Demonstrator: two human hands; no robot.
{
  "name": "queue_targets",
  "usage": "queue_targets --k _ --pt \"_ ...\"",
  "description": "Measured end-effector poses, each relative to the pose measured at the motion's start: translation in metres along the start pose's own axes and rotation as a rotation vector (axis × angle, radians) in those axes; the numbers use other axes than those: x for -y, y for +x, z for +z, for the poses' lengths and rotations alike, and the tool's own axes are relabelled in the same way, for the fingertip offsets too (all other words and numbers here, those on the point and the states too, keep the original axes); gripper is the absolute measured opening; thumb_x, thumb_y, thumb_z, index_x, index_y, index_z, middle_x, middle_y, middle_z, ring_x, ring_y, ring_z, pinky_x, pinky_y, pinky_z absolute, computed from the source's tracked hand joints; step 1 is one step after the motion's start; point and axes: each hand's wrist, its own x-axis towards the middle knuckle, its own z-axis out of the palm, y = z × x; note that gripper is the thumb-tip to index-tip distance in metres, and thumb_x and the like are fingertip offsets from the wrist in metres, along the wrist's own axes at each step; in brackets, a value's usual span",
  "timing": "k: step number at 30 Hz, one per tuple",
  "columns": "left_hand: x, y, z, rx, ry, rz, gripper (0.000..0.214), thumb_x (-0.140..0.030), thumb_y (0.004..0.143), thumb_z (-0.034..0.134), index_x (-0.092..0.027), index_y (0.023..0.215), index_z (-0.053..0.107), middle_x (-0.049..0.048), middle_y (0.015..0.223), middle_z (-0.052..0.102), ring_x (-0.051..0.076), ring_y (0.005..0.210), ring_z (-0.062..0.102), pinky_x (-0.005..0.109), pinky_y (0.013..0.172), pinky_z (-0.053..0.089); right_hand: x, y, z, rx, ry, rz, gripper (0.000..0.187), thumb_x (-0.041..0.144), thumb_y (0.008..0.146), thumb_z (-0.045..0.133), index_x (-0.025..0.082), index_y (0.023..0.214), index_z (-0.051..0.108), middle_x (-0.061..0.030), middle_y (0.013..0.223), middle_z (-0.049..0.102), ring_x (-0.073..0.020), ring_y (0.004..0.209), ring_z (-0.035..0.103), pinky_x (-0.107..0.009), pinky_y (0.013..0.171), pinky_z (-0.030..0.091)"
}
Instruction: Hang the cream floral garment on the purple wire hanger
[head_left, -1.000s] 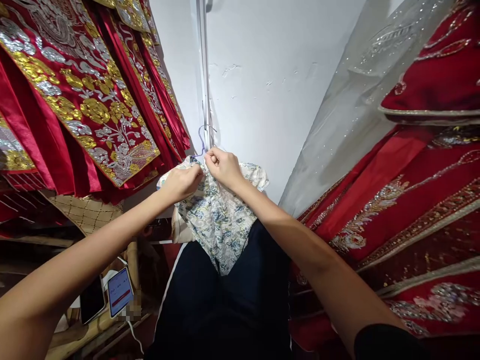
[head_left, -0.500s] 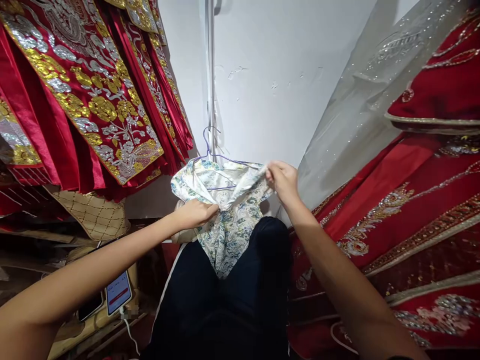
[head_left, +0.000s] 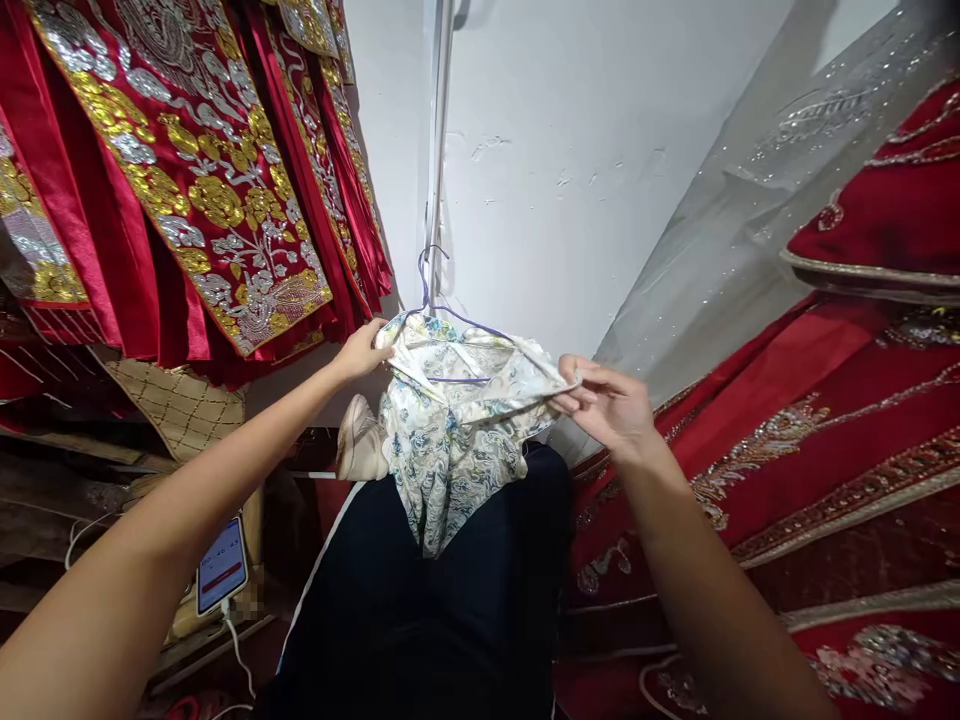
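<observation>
A white garment with a blue-green floral print [head_left: 450, 430] hangs on a thin purple wire hanger [head_left: 450, 320]. The hanger's hook sits on a white vertical pole [head_left: 439, 150] against the wall. My left hand [head_left: 362, 350] grips the garment's left shoulder edge. At the right shoulder edge, my right hand [head_left: 607, 405] pinches the fabric between its fingertips. The garment's lower part drapes down over my dark trousers [head_left: 427, 610].
Red robes with gold and silver embroidery [head_left: 187, 190] hang at upper left. More red embroidered cloth [head_left: 825, 450] and a sheer sequinned veil [head_left: 750, 220] fill the right. A lit phone [head_left: 222, 565] with a white cable rests on a wooden shelf at lower left.
Both hands have moved apart from the collar to the two shoulder ends, spreading the garment across the hanger. The left hand rose from the garment's front to its left edge.
</observation>
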Motion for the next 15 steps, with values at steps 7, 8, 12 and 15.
queue_targets --k 7,8,12,15 --pt "0.009 -0.02 -0.009 0.344 -0.305 -0.317 0.033 -0.04 0.073 0.06 -0.016 0.094 0.068 0.0081 0.087 0.071 0.024 0.073 0.066 0.034 0.063 0.056 0.001 0.09 -0.06 -0.422 -0.112 -0.454 0.027 0.04 0.068 0.08 0.021 0.068 0.06 0.0019 0.063 0.052 -0.0103 0.058 0.047 -0.022 0.052 0.042" --pt "0.008 -0.026 -0.01 0.38 -0.396 -0.395 0.033 -0.04 0.073 0.06 -0.016 0.095 0.068 0.0093 0.087 0.072 0.024 0.073 0.067 0.036 0.061 0.057 -0.006 0.102 -0.065 -0.426 -0.117 -0.421 0.028 0.04 0.067 0.08 0.021 0.067 0.06 0.0019 0.064 0.054 -0.0103 0.06 0.049 -0.021 0.055 0.044" --pt "0.015 -0.051 -0.012 0.27 -0.751 -0.588 0.029 -0.028 0.071 0.058 -0.014 0.097 0.063 0.0108 0.086 0.072 0.024 0.076 0.068 0.038 0.061 0.06 -0.049 0.121 -0.062 -0.359 -0.055 -0.169 0.032 0.041 0.064 0.081 0.019 0.065 0.058 0.0017 0.062 0.056 -0.0098 0.059 0.05 -0.02 0.054 0.045" --pt "0.026 -0.067 -0.016 0.15 -0.79 -0.579 0.032 -0.022 0.07 0.051 -0.014 0.099 0.061 0.0107 0.086 0.071 0.023 0.077 0.069 0.037 0.065 0.061 -0.077 0.117 -0.046 -0.333 -0.008 -0.117 0.031 0.042 0.065 0.077 0.019 0.068 0.057 0.0006 0.063 0.055 -0.0106 0.058 0.05 -0.021 0.052 0.044"
